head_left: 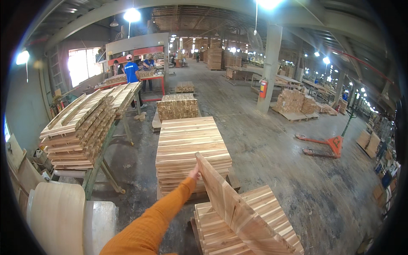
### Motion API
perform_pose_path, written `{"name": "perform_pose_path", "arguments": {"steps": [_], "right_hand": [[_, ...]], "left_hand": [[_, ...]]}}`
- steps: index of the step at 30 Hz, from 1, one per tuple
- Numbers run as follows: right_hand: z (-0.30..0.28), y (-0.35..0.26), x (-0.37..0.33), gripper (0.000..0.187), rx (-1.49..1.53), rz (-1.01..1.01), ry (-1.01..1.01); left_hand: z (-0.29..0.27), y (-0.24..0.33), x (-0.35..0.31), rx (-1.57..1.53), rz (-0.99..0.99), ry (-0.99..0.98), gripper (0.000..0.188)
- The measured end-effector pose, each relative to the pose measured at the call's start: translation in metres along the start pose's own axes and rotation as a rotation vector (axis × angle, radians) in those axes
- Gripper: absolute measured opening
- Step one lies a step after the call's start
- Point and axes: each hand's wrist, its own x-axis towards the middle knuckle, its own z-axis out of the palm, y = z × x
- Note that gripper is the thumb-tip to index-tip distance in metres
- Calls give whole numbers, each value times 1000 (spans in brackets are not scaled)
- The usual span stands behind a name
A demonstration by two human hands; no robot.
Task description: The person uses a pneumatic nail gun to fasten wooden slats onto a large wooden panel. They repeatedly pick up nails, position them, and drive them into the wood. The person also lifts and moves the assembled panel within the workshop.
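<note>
In an orange sleeve, my left arm reaches forward, and my left hand (194, 173) is closed on the far left edge of a wooden panel (240, 208). The panel is tilted up on its edge over a low stack of striped wooden panels (214, 227), its near end running toward the lower right of the view. Just beyond my hand stands a taller stack of striped wooden panels (191, 142). My right hand is not in view.
Left, a long roller stand (104, 168) carries stacked wooden boards (76, 127). A smaller wood stack (177, 106) stands farther ahead. To the right are an orange pallet jack (333, 146) and a column with a fire extinguisher (263, 89). People in blue shirts (131, 72) work at a red-framed machine.
</note>
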Motion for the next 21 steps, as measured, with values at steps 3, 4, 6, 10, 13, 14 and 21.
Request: {"name": "perform_pose_path", "arguments": {"steps": [3,4,6,10,13,14,21], "right_hand": [[10,-9,36,61,-48,-21,-11],[15,-12,45,61,-55,-25,-22],[28,-21,62,61,-67,-43,-51],[46,-41,83,62,-116,-89,-81],[49,-58,88,62,-142,-128,-89],[54,-66,89,62,-140,-144,-102],[79,-145,75,63,-179,-300,-172]], "left_hand": [[54,-44,-2,-499,-67,4,51],[60,-53,-5,-572,-74,8,49],[54,-59,-8,-591,-51,37,44],[49,-57,-22,-796,-134,248,44],[29,-45,-41,-965,-20,382,33],[11,-36,-44,-835,108,375,34],[-118,101,-120,-406,219,493,49]]}}
